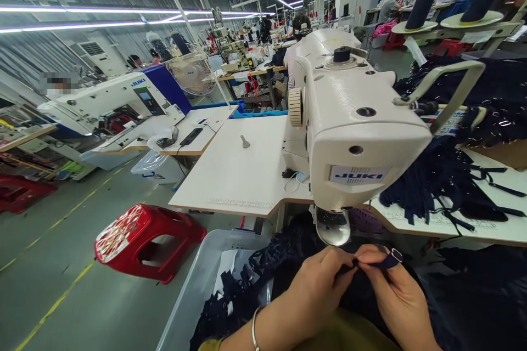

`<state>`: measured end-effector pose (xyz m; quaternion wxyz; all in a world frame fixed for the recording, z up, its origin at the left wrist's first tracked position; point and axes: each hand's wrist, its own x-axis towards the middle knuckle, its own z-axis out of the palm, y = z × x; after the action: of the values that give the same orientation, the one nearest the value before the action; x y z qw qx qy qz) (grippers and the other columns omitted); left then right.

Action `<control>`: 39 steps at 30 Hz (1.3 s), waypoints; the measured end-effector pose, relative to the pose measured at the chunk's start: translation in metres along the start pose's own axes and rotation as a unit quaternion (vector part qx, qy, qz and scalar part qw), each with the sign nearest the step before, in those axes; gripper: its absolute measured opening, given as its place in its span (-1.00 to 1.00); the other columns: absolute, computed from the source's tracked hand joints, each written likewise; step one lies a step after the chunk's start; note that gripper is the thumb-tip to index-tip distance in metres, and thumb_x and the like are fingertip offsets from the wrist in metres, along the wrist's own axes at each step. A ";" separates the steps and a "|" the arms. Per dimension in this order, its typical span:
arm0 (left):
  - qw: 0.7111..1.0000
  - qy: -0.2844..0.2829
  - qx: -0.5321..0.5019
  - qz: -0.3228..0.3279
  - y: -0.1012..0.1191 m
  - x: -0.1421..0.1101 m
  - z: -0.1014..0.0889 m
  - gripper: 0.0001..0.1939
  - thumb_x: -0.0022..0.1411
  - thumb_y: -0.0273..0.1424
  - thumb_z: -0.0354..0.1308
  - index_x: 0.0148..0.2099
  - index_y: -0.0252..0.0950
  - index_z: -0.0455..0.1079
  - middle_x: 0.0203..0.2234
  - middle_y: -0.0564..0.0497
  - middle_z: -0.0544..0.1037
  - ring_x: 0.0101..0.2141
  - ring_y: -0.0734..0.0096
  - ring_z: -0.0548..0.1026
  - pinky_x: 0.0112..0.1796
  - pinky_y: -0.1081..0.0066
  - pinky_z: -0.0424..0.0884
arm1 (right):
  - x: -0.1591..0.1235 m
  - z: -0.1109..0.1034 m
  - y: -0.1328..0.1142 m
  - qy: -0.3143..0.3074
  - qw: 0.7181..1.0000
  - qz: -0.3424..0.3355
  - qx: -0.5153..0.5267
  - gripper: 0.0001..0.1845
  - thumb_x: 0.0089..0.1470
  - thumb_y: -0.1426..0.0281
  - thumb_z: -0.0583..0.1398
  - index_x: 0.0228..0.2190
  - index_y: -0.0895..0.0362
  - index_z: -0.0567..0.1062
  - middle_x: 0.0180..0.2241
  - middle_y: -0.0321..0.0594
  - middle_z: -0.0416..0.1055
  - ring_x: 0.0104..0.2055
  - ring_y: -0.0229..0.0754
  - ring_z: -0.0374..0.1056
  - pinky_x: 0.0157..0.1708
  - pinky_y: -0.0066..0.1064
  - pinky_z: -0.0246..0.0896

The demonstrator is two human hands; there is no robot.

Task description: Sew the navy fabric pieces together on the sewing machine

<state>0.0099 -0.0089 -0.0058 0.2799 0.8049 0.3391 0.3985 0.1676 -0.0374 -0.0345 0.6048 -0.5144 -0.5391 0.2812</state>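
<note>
My left hand (319, 285) and my right hand (389, 279) meet in front of the white sewing machine (349, 98). Both pinch a narrow dark navy strap (385, 263), fingertips nearly touching. A small metal buckle (396, 255) sits on the strap beside my right index finger. The strap's other end is hidden by my left fingers. Just above the hands is a shiny rounded metal part (332, 227) under the machine's head. Below and to the left, a pile of dark navy straps (230, 301) fills a translucent plastic bin (185, 296).
The white table (234, 170) left of the machine carries a small grey metal piece (245, 141). More navy straps (436, 181) heap on the right table. A red stool (148, 244) stands on the floor at left. Another JUKI machine (111, 104) and thread cones (423, 4) are farther off.
</note>
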 end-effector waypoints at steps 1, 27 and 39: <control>1.000 -0.003 0.003 -0.005 0.001 0.000 0.000 -0.90 0.32 -0.49 0.10 -0.12 -0.24 0.31 -0.30 0.03 0.54 -0.31 0.48 0.55 -0.24 0.57 0.45 | 0.000 0.000 0.000 -0.003 1.000 -0.020 -0.007 -0.93 0.11 0.41 0.23 -0.40 0.02 0.53 -0.34 -0.27 0.48 -0.28 -0.24 0.47 -0.27 -0.54 0.42; 0.883 -0.067 -0.320 -0.336 0.006 0.006 0.000 -0.58 0.17 -0.07 0.20 -0.23 -0.38 0.51 -0.61 0.02 0.48 -0.61 0.45 0.50 -0.55 0.52 0.43 | 0.017 -0.012 -0.012 -0.081 0.970 0.224 -0.053 -0.65 0.04 0.05 0.21 -0.36 0.05 0.60 -0.45 -0.26 0.57 -0.42 -0.16 0.50 -0.44 -0.56 0.42; 0.913 -0.031 -0.263 -0.310 0.005 0.006 -0.001 -0.70 0.22 -0.22 0.15 -0.20 -0.36 0.53 -0.55 0.02 0.49 -0.61 0.52 0.49 -0.59 0.61 0.34 | 0.019 -0.012 -0.013 -0.147 0.959 0.239 0.038 -0.71 0.04 0.15 0.26 -0.23 0.04 0.55 -0.42 -0.28 0.52 -0.39 -0.20 0.45 -0.36 -0.51 0.40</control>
<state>0.0135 -0.0075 0.0004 0.6015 0.5687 0.4457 0.3409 0.1813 -0.0286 -0.0147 0.4533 -0.5578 -0.4725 0.5101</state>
